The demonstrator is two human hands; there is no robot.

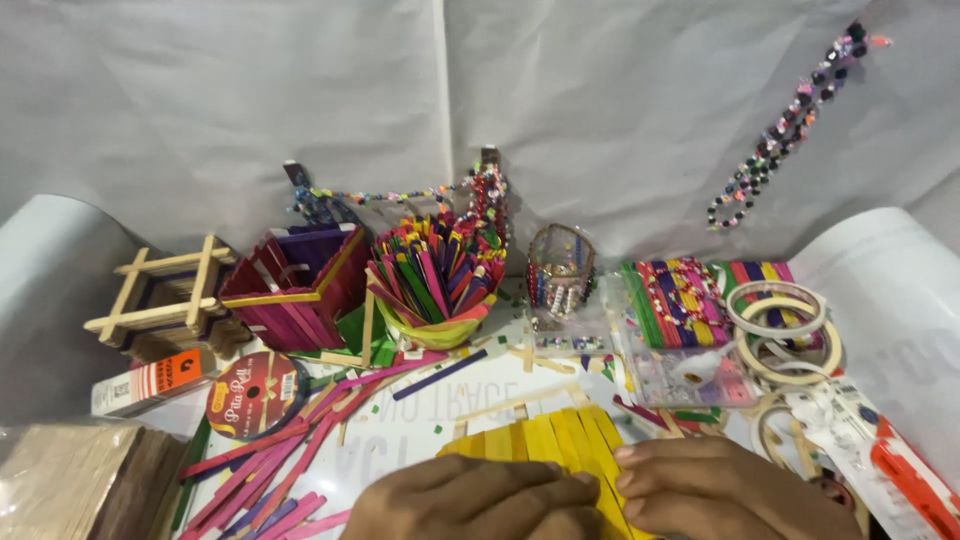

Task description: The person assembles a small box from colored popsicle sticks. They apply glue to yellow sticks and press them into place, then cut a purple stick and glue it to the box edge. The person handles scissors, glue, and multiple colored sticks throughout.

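Currently both hands are pressing flat, fingers extended, on a panel of yellow wooden craft sticks (560, 435) lying at the near edge of the table (470, 400): left hand (470, 500) on its near-left part, right hand (720, 485) on its right side. Neither is gripping anything. Loose pink craft sticks (270, 470) are lying just left; a cup of mixed coloured sticks (435, 280) is standing behind.

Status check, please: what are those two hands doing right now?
Left hand and right hand press flat on yellow stick panel. Nothing gripped. Loose pink sticks lie alongside.
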